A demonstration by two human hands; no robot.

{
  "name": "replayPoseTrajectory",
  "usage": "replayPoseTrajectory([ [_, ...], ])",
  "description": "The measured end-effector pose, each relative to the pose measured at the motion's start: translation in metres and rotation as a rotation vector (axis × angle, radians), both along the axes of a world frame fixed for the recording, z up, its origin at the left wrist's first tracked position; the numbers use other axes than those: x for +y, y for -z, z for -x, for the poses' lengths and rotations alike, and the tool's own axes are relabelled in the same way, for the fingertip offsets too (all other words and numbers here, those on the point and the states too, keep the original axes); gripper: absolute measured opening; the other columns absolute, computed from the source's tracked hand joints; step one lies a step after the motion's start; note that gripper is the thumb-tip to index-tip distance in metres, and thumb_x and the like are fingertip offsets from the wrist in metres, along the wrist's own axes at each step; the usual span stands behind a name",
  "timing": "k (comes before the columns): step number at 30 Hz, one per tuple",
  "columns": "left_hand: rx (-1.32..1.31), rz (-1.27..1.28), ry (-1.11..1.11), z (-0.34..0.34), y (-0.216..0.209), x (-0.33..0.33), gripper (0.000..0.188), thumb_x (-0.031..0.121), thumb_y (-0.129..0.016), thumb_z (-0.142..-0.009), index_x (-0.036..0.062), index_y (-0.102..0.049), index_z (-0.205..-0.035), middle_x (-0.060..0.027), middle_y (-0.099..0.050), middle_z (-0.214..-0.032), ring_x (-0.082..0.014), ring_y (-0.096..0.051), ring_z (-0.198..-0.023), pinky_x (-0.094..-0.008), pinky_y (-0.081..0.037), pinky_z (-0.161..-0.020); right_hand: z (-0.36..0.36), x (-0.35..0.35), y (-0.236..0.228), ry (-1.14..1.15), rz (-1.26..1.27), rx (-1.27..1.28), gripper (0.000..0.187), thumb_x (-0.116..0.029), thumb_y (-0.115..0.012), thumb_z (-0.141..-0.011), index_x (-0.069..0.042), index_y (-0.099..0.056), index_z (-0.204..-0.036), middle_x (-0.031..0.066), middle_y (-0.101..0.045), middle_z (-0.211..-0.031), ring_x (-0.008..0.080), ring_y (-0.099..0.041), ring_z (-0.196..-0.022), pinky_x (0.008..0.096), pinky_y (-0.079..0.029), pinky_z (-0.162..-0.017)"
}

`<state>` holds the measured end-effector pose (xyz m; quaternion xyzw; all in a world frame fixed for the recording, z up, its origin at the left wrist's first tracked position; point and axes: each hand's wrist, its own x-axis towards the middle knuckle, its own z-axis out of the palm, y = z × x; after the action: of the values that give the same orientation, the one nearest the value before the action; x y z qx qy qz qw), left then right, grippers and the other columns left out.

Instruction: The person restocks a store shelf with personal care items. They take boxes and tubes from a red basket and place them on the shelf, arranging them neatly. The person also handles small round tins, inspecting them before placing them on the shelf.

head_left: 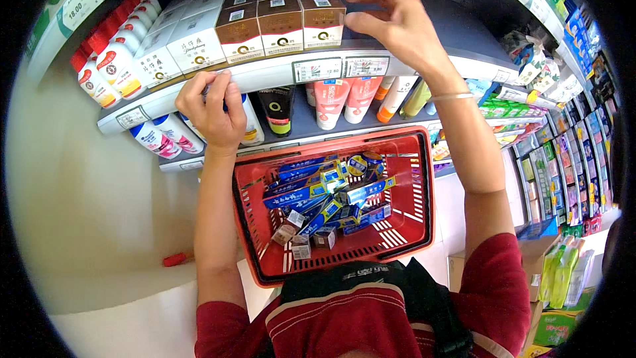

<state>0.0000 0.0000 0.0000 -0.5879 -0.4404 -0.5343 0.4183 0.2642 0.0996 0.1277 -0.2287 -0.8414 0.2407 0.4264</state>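
Observation:
My right hand [401, 26] reaches over the upper shelf [265, 74], thumb and fingers apart with nothing between them. Its thumb is beside the right-hand end of a block of brown and white boxes [322, 21]; whether it touches is hard to tell. My left hand [213, 109] is at the shelf's front edge, its bent fingertips resting on the rim, slightly apart and holding nothing. Below and between my forearms is a red shopping basket [424, 192]. Blue and yellow long cartons [301, 195] lie jumbled in it, with several small brown and white boxes [323, 238].
White boxes [197, 40] and white bottles with red caps [119, 69] stand left of the brown ones. Pink tubes [331, 103] and a black tube [276, 109] fill the shelf below. Packed shelves [563, 159] and cardboard cartons [536, 258] are at the right.

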Motion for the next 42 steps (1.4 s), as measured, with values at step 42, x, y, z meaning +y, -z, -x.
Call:
replayPoseTrajectory([
  [42,0.13,0.569,0.056,-0.091,-0.076,-0.015,0.017,-0.005,-0.054,-0.081,0.0074,-0.058,-0.092,-0.0084,-0.058,-0.088,-0.0289,-0.054,-0.091,-0.0398,-0.035,-0.088,-0.056,-0.038,0.042,0.349,-0.621,-0.198,0.008,-0.004,-0.062,-0.074,-0.007,-0.057,-0.08,0.0091,-0.052,-0.084,0.0283,-0.053,-0.085,0.0398,-0.043,-0.073],
])
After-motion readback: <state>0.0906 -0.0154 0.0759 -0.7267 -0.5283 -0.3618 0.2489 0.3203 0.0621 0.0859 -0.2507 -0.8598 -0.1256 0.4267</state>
